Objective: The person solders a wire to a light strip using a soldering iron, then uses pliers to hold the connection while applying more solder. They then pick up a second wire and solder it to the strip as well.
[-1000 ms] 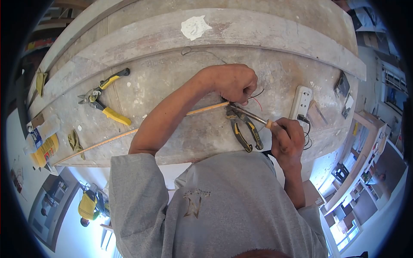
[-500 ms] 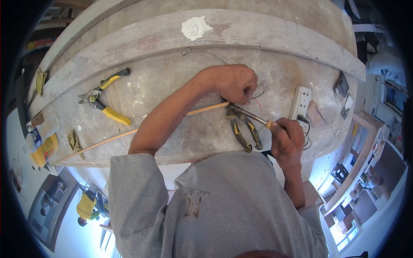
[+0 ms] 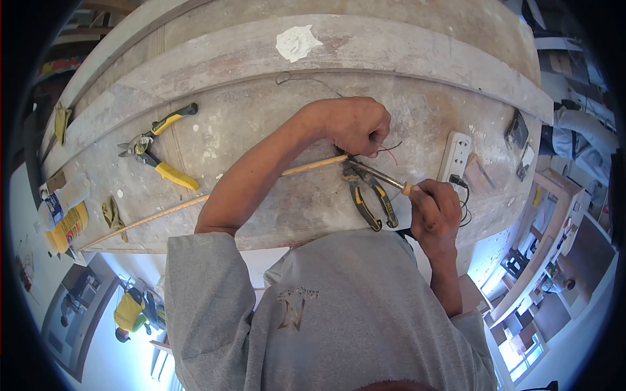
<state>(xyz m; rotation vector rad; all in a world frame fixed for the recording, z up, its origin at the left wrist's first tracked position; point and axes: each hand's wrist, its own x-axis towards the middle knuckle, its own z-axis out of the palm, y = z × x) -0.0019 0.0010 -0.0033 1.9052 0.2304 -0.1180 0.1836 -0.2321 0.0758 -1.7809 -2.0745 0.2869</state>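
My left hand (image 3: 360,125) is closed, fingertips down, on thin wires (image 3: 391,149), a dark one and a red one whose loose ends stick out to the right. In my right hand (image 3: 435,212) is a soldering iron (image 3: 385,177) with a metal shaft and a tan collar, its tip pointing up and left, below my left fingers. Under the shaft lie black-and-yellow pliers (image 3: 370,199), handles toward me. The end of a long thin orange-yellow strip (image 3: 313,165) reaches the pliers' jaws. My left hand hides the exact contact point of tip and wire.
Yellow-handled snips (image 3: 158,147) lie open at left. A white power strip (image 3: 455,157) with a plugged-in black cord is at right, near a dark phone-like object (image 3: 518,130). A bottle (image 3: 65,202) and yellow container (image 3: 68,228) stand far left. Other people are in the background.
The loose wire ends have shifted slightly beside my left fingers. Both my hands and the soldering iron stay almost still. People in the background have moved.
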